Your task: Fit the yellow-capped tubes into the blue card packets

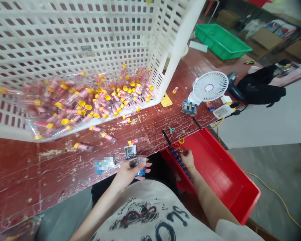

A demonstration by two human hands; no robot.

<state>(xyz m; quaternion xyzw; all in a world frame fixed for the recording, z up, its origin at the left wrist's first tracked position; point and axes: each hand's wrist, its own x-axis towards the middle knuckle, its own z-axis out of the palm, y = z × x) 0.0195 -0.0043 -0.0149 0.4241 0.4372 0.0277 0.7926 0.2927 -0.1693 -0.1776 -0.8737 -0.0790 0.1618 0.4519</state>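
My left hand is closed on a small clear-and-blue packet, held just off the front edge of the red worktable. Close beside it, small printed cards lie at the table edge. My right hand reaches into the red bin, at a row of small blue and red pieces along its near side. Its fingertips are hidden among them. A blue-and-white packet, partly blurred out, lies left of my left hand.
A large white plastic crate holds many clear tubes with yellow caps. Loose tubes lie before it. To the right stand a white fan, a bundle of blue-grey packets, a power strip and a green tray.
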